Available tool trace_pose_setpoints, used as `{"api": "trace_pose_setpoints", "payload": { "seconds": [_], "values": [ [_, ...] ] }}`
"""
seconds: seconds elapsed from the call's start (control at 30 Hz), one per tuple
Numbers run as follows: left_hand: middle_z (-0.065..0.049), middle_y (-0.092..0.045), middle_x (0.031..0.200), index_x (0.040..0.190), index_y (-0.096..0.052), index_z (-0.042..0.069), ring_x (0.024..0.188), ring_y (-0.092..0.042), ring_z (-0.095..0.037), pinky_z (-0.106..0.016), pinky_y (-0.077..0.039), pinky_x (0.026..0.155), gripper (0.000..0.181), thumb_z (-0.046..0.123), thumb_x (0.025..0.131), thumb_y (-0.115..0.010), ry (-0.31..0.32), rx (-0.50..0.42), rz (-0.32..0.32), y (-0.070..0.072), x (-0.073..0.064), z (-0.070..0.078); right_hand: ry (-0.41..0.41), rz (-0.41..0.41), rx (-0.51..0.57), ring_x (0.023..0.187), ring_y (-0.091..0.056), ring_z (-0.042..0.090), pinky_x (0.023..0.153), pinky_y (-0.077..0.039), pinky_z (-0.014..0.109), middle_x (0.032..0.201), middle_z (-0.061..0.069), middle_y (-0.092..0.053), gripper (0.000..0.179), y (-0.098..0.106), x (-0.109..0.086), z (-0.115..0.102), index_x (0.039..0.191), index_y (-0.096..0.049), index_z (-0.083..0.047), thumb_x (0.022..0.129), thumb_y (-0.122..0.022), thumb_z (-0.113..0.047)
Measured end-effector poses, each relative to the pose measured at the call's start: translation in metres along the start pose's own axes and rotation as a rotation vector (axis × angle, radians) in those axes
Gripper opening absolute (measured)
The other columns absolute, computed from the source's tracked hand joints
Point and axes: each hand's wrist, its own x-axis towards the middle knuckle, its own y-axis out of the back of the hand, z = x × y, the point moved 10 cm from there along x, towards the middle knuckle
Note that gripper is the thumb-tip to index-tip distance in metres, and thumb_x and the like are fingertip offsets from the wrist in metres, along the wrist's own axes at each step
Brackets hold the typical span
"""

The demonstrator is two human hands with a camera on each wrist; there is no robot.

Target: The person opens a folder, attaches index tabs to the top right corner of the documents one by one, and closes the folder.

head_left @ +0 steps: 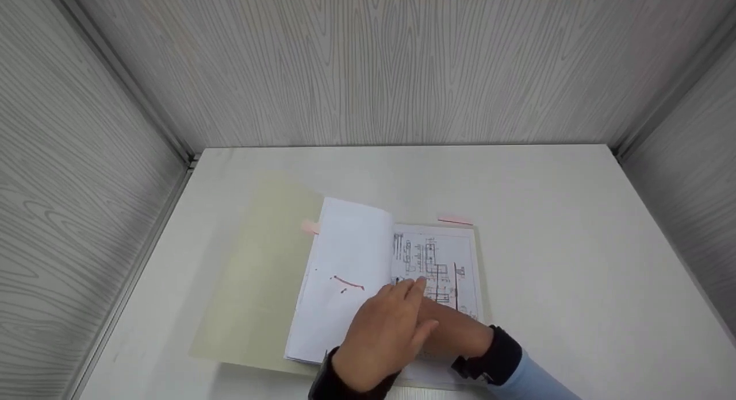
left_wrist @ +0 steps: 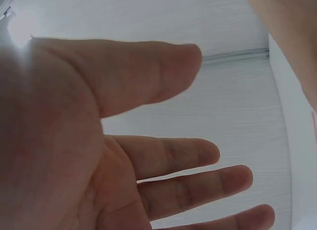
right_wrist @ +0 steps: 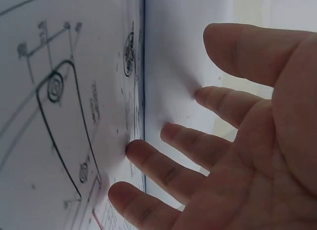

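A bound booklet lies spread on the table, its right page (head_left: 411, 250) covered in technical line drawings. Its left page (head_left: 345, 239) is white with a few red marks. My left hand (head_left: 385, 331) is over the fold, fingers extended, crossing above my right hand (head_left: 445, 328). In the left wrist view the left palm (left_wrist: 119, 156) faces the camera with nothing in it. The right wrist view has my right hand (right_wrist: 213, 156) at the fold, its fingertips (right_wrist: 136, 150) on the paper. In the head view the left hand hides the right fingers.
The booklet's cream cover (head_left: 253, 273) is folded out to the left. A pink tab (head_left: 310, 226) sticks out from the left page, another pink strip (head_left: 455, 220) from the top edge at right. Grey wood-grain panels (head_left: 368, 66) enclose the white table (head_left: 563, 245) at back and sides.
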Motion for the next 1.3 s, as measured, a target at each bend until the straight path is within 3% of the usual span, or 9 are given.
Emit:
{"api": "trace_pose_setpoints", "payload": {
  "seconds": [0.13,0.23,0.33,0.43,0.63,0.93,1.13,1.3],
  "values": [
    [-0.012,-0.063,0.117,0.133,-0.053,0.000,0.101,-0.061,-0.024,-0.035,-0.052,0.082,0.055,0.035,0.092,-0.064,0.085,-0.002,-0.077,-0.026,0.014,-0.024,0.038,-0.013,-0.041,0.123,-0.048,0.013,0.103,-0.039,0.035,0.139,0.001,-0.050,0.052,-0.006,-0.002,-0.002,0.143,-0.044,-0.010,0.096,-0.055,-0.032],
    [-0.013,-0.065,0.113,0.131,-0.055,-0.002,0.098,-0.063,-0.025,-0.035,-0.052,0.080,0.048,0.028,0.094,-0.061,0.109,0.003,-0.116,-0.044,0.021,-0.037,0.118,0.010,-0.039,0.112,-0.053,0.010,0.099,-0.042,0.032,0.124,-0.002,-0.058,0.038,-0.007,-0.003,-0.009,0.130,-0.055,-0.010,0.099,-0.052,-0.032],
    [-0.013,-0.066,0.113,0.131,-0.056,-0.002,0.101,-0.064,-0.026,-0.036,-0.052,0.083,0.042,0.017,0.093,-0.057,0.136,0.014,-0.166,-0.059,0.026,-0.049,0.172,0.043,-0.043,0.107,-0.054,0.009,0.098,-0.042,0.031,0.117,-0.005,-0.058,0.031,-0.007,-0.003,-0.013,0.125,-0.056,-0.014,0.099,-0.052,-0.030],
    [-0.013,-0.066,0.115,0.132,-0.055,-0.001,0.104,-0.063,-0.025,-0.037,-0.052,0.086,0.042,0.008,0.091,-0.056,0.178,0.020,-0.201,-0.069,0.027,-0.059,0.170,0.038,-0.071,0.116,-0.051,0.012,0.102,-0.040,0.033,0.125,-0.005,-0.054,0.035,-0.008,-0.004,-0.013,0.130,-0.053,-0.015,0.097,-0.056,-0.025],
    [-0.012,-0.067,0.113,0.133,-0.056,0.002,0.103,-0.063,-0.025,-0.038,-0.052,0.085,0.041,0.009,0.092,-0.056,0.212,0.031,-0.186,-0.070,0.027,-0.069,0.133,-0.012,-0.088,0.125,-0.047,0.015,0.106,-0.037,0.035,0.135,-0.005,-0.049,0.044,-0.010,-0.004,-0.009,0.130,-0.055,-0.019,0.087,-0.064,-0.014],
    [-0.012,-0.067,0.114,0.132,-0.057,0.002,0.102,-0.062,-0.025,-0.037,-0.052,0.083,0.040,0.015,0.094,-0.056,0.231,0.080,-0.140,-0.058,0.026,-0.075,0.088,-0.055,-0.130,0.134,-0.039,0.021,0.108,-0.034,0.038,0.149,0.000,-0.038,0.068,-0.011,-0.004,-0.004,0.146,-0.041,-0.018,0.083,-0.066,-0.015],
    [-0.012,-0.065,0.118,0.133,-0.056,0.002,0.106,-0.060,-0.026,-0.038,-0.050,0.087,0.043,0.020,0.094,-0.057,0.219,0.109,-0.161,-0.057,0.027,-0.071,0.109,-0.047,-0.149,0.130,-0.044,0.018,0.106,-0.037,0.037,0.142,0.001,-0.046,0.062,-0.007,-0.007,-0.004,0.142,-0.047,-0.015,0.083,-0.066,-0.014],
    [-0.012,-0.064,0.117,0.133,-0.056,0.003,0.107,-0.060,-0.026,-0.039,-0.049,0.090,0.044,0.025,0.094,-0.057,0.206,0.094,-0.150,-0.056,0.029,-0.064,0.054,-0.084,-0.117,0.127,-0.048,0.016,0.104,-0.040,0.037,0.138,0.000,-0.051,0.053,-0.004,-0.010,0.005,0.140,-0.050,-0.015,0.089,-0.062,-0.016]
  ]
}}
